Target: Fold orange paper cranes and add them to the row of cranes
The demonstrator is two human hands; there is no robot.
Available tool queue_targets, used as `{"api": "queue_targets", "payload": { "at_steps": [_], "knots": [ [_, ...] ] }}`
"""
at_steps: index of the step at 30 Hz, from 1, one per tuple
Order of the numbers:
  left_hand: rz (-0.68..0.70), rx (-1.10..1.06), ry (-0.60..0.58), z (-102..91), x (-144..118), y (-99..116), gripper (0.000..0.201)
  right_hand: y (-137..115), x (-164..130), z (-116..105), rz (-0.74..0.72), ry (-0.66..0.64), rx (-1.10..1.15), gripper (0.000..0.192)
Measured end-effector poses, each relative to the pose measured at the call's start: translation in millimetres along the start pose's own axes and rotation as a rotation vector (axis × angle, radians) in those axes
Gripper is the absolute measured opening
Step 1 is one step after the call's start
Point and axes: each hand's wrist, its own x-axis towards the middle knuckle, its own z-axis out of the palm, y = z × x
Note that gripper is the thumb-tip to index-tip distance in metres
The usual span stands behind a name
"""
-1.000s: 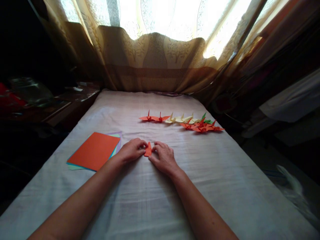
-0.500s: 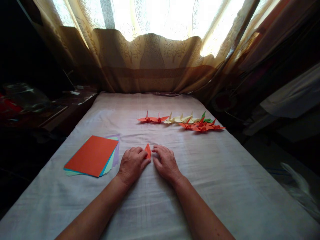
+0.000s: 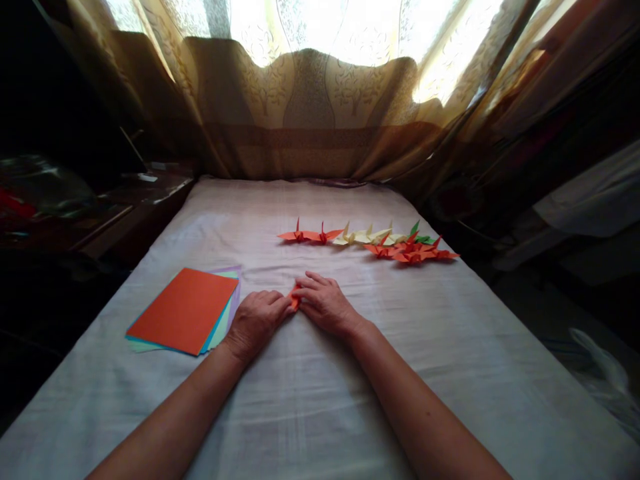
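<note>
Two hands (image 3: 257, 319) (image 3: 325, 303) pinch one orange fold (image 3: 295, 299); perhaps nine cranes (image 3: 370, 241).

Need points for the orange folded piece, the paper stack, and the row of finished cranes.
orange folded piece (image 3: 295, 298), head view: sliver showing between the two hands.
paper stack (image 3: 183, 310), head view: middle of the orange top sheet.
row of cranes (image 3: 410, 253), head view: orange cranes at the row's right end.

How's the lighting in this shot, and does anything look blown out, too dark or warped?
Head view: the window behind the curtain is blown out; both side edges sink into near-black; the bed sheet is dim but readable; straight edges bow outward, wide-lens distortion.
</note>
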Motion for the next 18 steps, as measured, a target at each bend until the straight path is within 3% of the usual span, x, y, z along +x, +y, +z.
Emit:
{"api": "queue_targets", "payload": {
  "at_steps": [5, 10, 18],
  "knots": [
    [-0.139, -0.259, 0.116, -0.4, -6, -6, 0.031, 3, 3, 9, -0.100, 0.231, 0.013, 0.014],
    [-0.311, -0.474, 0.138, -4.4, -9, 5, 0.027, -8, 1, 10, -0.125, 0.411, 0.035, 0.015],
    [-0.511, -0.600, 0.183, -7.2, -6, 16, 0.023, -23, -5, 6, -0.133, 0.487, 0.293, 0.013]
  ]
}}
